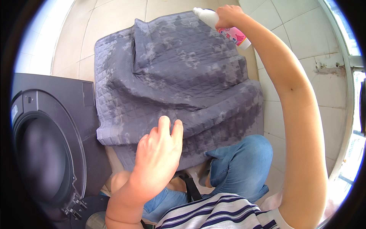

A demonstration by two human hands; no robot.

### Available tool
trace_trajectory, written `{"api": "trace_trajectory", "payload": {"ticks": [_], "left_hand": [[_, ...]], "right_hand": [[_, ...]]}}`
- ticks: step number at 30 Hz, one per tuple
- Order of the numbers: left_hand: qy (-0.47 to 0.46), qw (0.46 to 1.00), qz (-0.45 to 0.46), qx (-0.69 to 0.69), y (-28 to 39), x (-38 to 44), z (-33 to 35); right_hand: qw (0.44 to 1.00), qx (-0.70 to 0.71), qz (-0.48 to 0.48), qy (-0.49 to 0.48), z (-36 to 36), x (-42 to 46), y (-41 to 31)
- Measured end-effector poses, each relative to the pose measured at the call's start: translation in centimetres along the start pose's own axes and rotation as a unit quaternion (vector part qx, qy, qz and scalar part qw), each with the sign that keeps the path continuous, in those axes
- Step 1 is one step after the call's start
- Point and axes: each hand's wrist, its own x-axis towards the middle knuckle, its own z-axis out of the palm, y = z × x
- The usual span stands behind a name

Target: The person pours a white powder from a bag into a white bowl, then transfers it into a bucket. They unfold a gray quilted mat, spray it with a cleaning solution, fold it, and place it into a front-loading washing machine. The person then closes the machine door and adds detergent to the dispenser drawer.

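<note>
My right hand [229,16] grips the middle of a white plastic bottle [208,17] with a pink printed label. The bottle lies tilted in my grasp above the far right edge of a grey quilted mat [183,74]. Its narrow nozzle points to the upper left, and I cannot tell whether anything is coming out. Dark, wet-looking areas and paler patches mottle the mat, which is rumpled into folds on the floor. Nearer to me, my left hand [160,154] hovers over the mat's near part, holding nothing, two fingers apart; its palm side is hidden.
At left stands a dark front-loading washing machine [93,120] with its round opening [43,157] facing up towards me and blurred inside. Door hinges [75,207] sit at its lower edge. Tiled wall [308,77] runs along the right; beige floor tiles [114,17] lie beyond the mat.
</note>
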Motion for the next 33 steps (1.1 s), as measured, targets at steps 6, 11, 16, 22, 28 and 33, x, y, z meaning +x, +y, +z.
{"api": "trace_trajectory", "payload": {"ticks": [6, 11, 16, 22, 28, 33], "left_hand": [[-0.002, 1.000, -0.007, 0.018, -0.4, -0.2, 0.3], [0.012, 1.000, -0.005, 0.018, -0.9, -0.3, 0.4], [-0.010, 1.000, -0.004, 0.009, -1.0, 0.3, 0.5], [0.057, 0.998, 0.030, 0.025, -1.3, 0.3, 0.9], [0.049, 0.999, 0.013, -0.016, -1.3, 0.0, 0.4], [0.047, 0.999, 0.013, -0.023, -1.1, 0.3, 0.3]], "right_hand": [[0.997, -0.056, 0.042, -0.024, -0.2, 0.0, 1.9], [0.998, -0.028, 0.040, -0.026, -1.5, 0.2, 0.6], [0.999, 0.026, 0.007, -0.023, -3.4, 0.1, -3.2], [0.999, -0.040, 0.024, -0.012, -2.8, 2.6, -3.2], [0.997, -0.045, 0.065, -0.022, -3.1, 1.3, -1.4], [0.997, -0.056, 0.047, -0.039, -3.3, 1.4, -2.2]]}}
